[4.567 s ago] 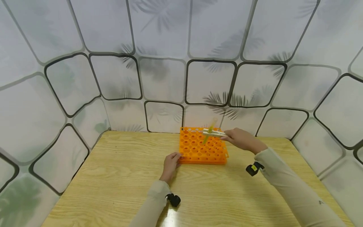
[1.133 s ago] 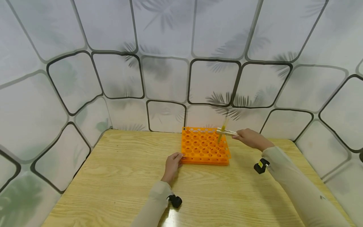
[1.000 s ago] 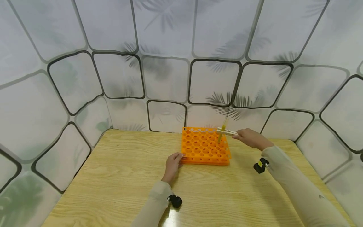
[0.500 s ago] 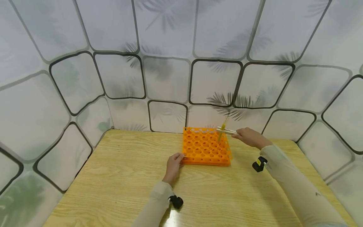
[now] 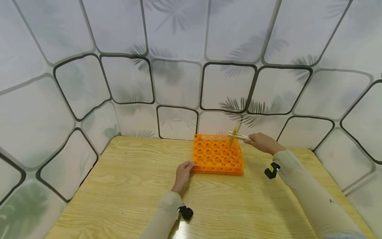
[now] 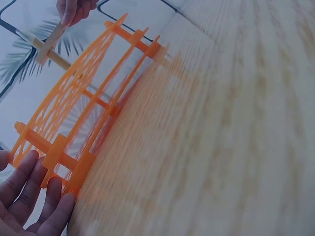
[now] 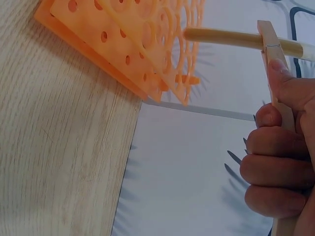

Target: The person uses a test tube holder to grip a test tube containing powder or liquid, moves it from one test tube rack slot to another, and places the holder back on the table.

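An orange rack with rows of round holes stands on the table. My left hand grips its near left end, thumb at the top plate and fingertips on the end frame. My right hand is curled round a wooden clamp. Clamped in it, a tube with yellow contents leans over the rack's right back part. Whether its lower tip is inside a hole, I cannot tell.
The rack is near the back edge of the wood-grain table. Behind and at both sides rises a pale covering with dark outlines and leaf prints. Small black cameras are worn on both wrists.
Over the earlier seconds, my right hand has moved right with the clamp and tube; lately it has shifted only slightly. My left hand has kept its grip on the rack.
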{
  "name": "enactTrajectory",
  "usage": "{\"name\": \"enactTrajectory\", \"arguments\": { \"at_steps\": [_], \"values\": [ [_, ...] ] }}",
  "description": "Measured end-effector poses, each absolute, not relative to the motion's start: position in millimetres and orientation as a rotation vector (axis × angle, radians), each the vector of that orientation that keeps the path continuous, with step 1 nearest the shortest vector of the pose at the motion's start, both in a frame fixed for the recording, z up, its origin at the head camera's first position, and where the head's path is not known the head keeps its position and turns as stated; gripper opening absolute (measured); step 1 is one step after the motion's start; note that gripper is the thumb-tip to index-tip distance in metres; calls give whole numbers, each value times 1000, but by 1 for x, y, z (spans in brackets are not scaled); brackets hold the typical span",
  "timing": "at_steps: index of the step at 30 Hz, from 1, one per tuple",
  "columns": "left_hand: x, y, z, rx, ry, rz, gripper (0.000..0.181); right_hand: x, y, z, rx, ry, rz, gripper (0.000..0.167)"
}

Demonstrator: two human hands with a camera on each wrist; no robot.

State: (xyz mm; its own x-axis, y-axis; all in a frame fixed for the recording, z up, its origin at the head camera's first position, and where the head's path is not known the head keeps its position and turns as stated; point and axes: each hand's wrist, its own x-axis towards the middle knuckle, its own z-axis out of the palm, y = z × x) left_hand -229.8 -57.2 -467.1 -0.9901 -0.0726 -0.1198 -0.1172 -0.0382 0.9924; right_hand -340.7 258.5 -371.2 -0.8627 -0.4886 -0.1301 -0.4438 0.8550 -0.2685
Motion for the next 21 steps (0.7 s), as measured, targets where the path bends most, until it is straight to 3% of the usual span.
{"name": "enactTrajectory", "arguments": {
  "at_steps": [7,21],
  "values": [
    [-229,-57,-465,-226,2149,2227,29,-345,259,-371,-700,2846,-360,37],
    [-229,-57,-466,-194,2175,2222,30,-351,258,-371,-677,2845,-366,39]
  ]
}}
